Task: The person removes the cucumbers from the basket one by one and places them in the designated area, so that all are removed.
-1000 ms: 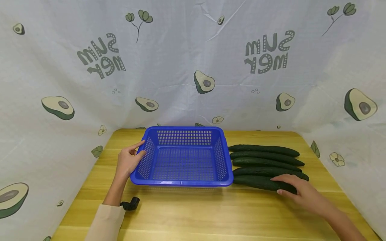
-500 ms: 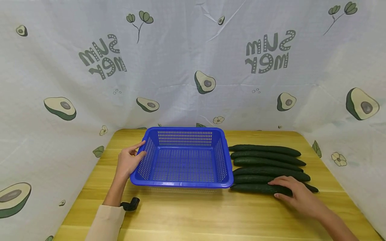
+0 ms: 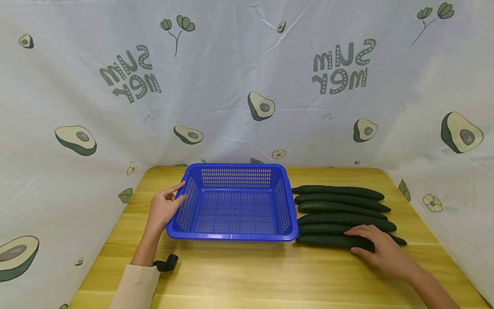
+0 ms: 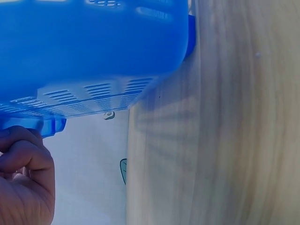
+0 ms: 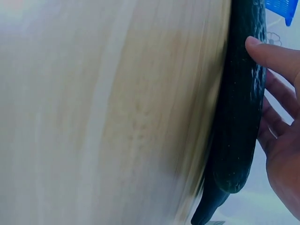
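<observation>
A blue plastic basket with slotted walls stands mid-table in the head view, nothing inside it. My left hand pinches its left rim between thumb and fingers; in the left wrist view that hand is partly cut off by the frame edge. Several dark green cucumbers lie in a row to the right of the basket. My right hand holds the nearest cucumber by its right end. In the right wrist view the thumb touches one side of this cucumber, with the other fingers partly hidden behind it.
The wooden table reaches back to a pale curtain printed with avocados, which also hangs at both sides. A small black piece sticks out at my left wrist, beside the cuff.
My right hand has brought the nearest cucumber slightly toward me and to the left, showing another cucumber behind it. During the last half second it stays almost still. The left hand keeps its place.
</observation>
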A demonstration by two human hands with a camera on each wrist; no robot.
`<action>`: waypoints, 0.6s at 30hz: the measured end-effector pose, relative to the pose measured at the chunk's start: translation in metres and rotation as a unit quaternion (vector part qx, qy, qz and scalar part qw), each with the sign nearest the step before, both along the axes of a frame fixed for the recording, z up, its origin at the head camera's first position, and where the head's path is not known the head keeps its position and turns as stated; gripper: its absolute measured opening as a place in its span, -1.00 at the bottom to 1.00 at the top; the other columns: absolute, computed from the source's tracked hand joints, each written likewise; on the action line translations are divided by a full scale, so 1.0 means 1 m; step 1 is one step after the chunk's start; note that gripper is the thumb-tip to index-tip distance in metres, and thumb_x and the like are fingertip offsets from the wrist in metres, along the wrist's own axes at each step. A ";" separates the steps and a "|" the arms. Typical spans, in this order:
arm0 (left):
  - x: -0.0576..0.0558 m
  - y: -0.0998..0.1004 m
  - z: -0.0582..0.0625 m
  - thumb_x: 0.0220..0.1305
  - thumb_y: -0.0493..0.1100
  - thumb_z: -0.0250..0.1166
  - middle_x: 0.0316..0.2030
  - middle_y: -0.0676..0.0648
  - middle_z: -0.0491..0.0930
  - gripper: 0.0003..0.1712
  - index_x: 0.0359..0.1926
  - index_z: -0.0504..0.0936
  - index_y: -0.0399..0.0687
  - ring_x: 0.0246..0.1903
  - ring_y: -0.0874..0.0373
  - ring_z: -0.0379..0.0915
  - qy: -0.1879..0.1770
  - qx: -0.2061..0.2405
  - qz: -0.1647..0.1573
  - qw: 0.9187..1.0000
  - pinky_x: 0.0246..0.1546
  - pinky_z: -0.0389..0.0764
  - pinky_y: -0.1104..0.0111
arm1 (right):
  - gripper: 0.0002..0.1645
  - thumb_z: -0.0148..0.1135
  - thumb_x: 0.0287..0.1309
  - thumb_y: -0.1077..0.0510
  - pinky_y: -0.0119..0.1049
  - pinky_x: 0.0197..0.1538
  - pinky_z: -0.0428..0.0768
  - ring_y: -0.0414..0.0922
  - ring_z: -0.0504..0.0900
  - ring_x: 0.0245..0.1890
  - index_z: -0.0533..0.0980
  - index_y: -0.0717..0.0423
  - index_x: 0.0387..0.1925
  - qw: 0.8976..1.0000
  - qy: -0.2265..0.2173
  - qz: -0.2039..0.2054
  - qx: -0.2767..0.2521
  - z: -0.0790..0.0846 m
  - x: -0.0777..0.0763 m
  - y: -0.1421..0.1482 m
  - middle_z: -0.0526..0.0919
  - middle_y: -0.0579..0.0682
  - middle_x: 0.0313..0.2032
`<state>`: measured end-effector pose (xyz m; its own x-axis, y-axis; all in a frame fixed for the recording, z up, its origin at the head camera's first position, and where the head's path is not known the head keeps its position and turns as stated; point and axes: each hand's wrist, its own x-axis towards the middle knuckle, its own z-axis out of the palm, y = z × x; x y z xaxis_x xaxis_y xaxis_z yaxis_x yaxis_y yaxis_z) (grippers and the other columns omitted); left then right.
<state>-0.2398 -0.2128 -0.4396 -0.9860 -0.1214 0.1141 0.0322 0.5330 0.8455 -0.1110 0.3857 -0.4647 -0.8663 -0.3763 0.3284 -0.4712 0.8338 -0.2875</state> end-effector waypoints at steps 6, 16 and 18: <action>0.003 -0.007 0.001 0.40 0.17 0.31 -0.35 -0.07 0.46 -0.36 0.45 0.49 0.22 -0.46 0.16 0.35 -0.031 0.030 -0.041 0.998 -0.52 0.41 0.41 | -0.46 0.58 0.03 0.06 -0.39 -0.09 0.61 -0.44 0.47 0.05 0.64 -0.21 0.09 1.000 -0.028 -0.006 -0.003 0.001 0.002 0.000 0.65 -0.17 0.05; 0.009 -0.018 -0.002 0.43 0.28 0.21 -0.03 -0.24 0.61 -0.26 0.56 0.30 0.34 -0.14 0.08 0.54 -0.040 0.041 -0.059 0.997 -0.24 0.61 0.36 | -0.43 0.58 0.02 -0.01 -0.35 -0.09 0.61 -0.54 0.39 0.08 0.62 -0.25 0.11 0.998 -0.064 0.005 -0.025 0.001 0.005 0.001 0.61 -0.13 0.09; 0.009 -0.020 -0.003 0.45 0.29 0.17 -0.01 -0.24 0.63 -0.27 0.56 0.29 0.35 -0.13 0.08 0.55 -0.034 0.038 -0.058 0.997 -0.23 0.62 0.36 | -0.43 0.58 0.02 0.00 -0.35 -0.09 0.61 -0.54 0.40 0.08 0.62 -0.25 0.11 0.997 -0.068 0.005 -0.028 0.001 0.005 0.001 0.61 -0.11 0.09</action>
<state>-0.2304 -0.2333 -0.4424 -0.9991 -0.0124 0.0406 0.0303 0.4631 0.8858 -0.1057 0.3871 -0.4639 -0.9007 -0.3697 0.2284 -0.4328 0.8096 -0.3965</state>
